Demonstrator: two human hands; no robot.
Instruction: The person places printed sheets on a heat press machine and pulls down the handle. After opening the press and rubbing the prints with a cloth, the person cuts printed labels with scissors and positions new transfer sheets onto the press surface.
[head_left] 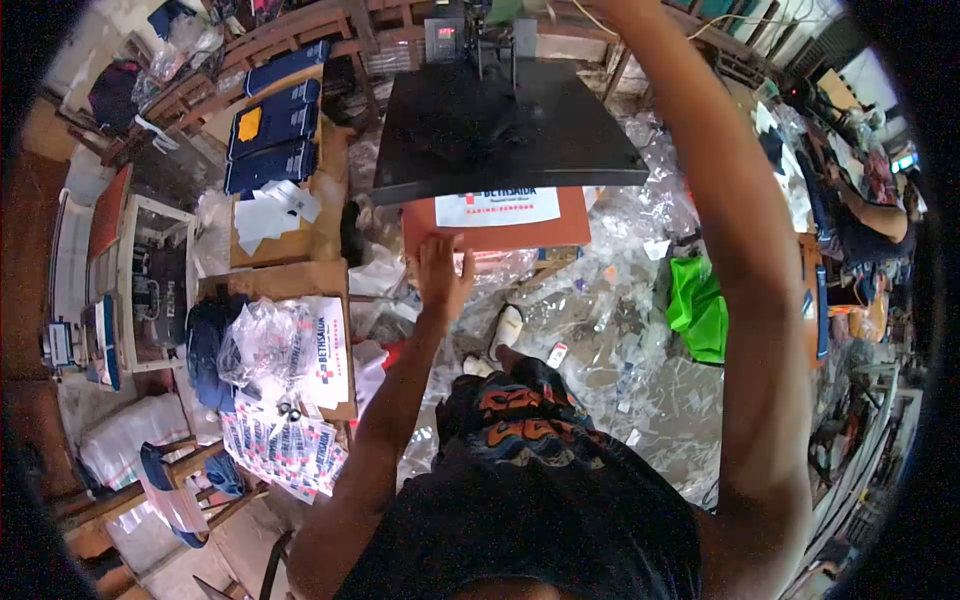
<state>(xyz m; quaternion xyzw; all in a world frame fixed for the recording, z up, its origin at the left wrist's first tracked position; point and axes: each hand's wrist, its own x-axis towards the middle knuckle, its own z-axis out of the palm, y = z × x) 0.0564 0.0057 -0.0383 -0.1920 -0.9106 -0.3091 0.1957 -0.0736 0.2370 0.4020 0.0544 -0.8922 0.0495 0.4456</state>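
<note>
My left hand point(442, 275) rests at the front left edge of a reddish-brown pad point(545, 236), fingers stretched out and apart, gripping nothing. On the pad lies a white printed sheet point(500, 207) with "BETHSAIDA" lettering in dark and red print. The black upper plate point(500, 130) of a heat press stands over the pad and hides the back part of the sheet. My right arm reaches up past the plate's right side. Only a part of my right hand point(615, 8) shows at the top edge of the picture; its fingers are cut off from view.
Folded dark blue garments point(275, 115) lie on cardboard to the left. Nearer, a stack of printed sheets point(325, 350), clear plastic and scissors point(288, 411) sit together. Plastic scraps and a bright green bag point(697, 310) cover the floor. Another person's arm point(875, 212) shows at the right.
</note>
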